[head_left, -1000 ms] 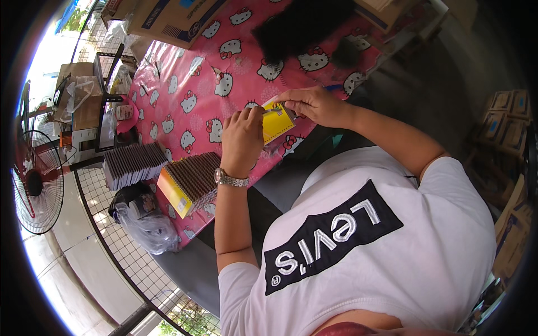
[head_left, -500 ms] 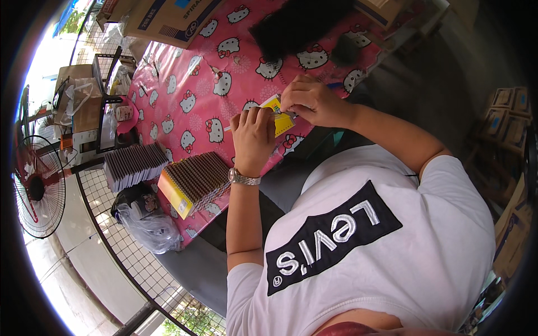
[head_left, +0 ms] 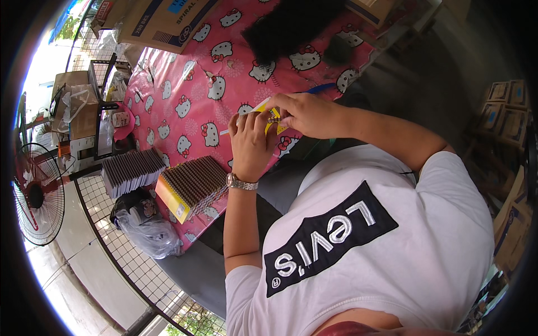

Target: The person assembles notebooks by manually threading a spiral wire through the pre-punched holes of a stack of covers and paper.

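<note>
My left hand (head_left: 250, 141), with a wristwatch on it, and my right hand (head_left: 307, 113) meet over a small yellow booklet (head_left: 262, 106) near the front edge of the table covered in pink cartoon-cat cloth (head_left: 190, 84). Both hands grip the booklet, fingertips pinching at its dark spiral edge. The hands hide most of it. A thin white stick (head_left: 224, 133) pokes out to the left of my left hand. Just beyond my right hand lies a blue pen (head_left: 319, 88).
A stack of spiral booklets with a yellow cover (head_left: 190, 186) and a second stack (head_left: 131, 171) sit at the table's left end. A black heap (head_left: 291, 22) and a cardboard box (head_left: 162, 22) lie farther back. A fan (head_left: 36, 196), a wire grid and a plastic bag (head_left: 145, 229) stand to the left.
Both hands have closed in over the yellow booklet, which is now mostly covered. My left hand has shifted slightly right and up the table.
</note>
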The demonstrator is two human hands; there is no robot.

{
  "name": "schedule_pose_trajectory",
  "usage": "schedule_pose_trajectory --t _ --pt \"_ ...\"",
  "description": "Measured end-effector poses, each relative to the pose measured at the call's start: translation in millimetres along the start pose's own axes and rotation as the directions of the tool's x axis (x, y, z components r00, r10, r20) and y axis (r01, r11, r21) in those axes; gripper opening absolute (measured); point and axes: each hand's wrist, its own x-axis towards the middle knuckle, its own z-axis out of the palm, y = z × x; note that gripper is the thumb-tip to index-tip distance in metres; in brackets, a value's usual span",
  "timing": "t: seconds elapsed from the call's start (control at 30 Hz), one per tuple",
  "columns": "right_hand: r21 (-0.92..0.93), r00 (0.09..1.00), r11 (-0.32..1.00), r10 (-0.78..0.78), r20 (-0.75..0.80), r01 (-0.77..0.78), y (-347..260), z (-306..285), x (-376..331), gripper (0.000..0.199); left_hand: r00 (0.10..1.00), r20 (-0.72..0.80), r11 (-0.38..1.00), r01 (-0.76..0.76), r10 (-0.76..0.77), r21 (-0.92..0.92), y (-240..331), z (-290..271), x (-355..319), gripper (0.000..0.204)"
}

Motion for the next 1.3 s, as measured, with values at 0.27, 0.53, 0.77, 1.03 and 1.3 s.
schedule_pose_trajectory --t 0.27,0.53,0.77,1.03,1.3 --pt "-0.62 0.979 0.769 0.033 -0.203 -0.155 131.8 -95.6 5.0 0.034 0.997 0.002 0.959 0.072 -0.076 0.275 -6.4 4.6 -13.7 0.034" --pt "-0.595 0.99 0.795 0.056 -0.128 -0.122 117.6 -49.7 15.7 0.03 0.97 -0.152 0.981 0.192 -0.192 -0.014 -14.3 17.6 -29.5 0.023" --pt "0.378 0.922 0.915 -0.018 0.386 -0.141 30.3 -40.3 45.2 0.034 0.975 -0.143 0.984 0.164 -0.173 -0.069 -12.6 14.0 -26.1 0.027" --pt "-0.048 0.904 0.998 0.055 0.425 -0.039 32.1 -36.9 68.5 0.036 0.971 -0.148 0.979 0.171 -0.186 -0.11 -11.1 15.2 -24.9 0.027" --pt "0.275 0.892 0.949 0.014 0.453 -0.154 23.2 -37.9 84.0 0.032 0.939 -0.151 0.911 0.248 -0.31 -0.328 -36.3 -0.3 -32.1 0.025"
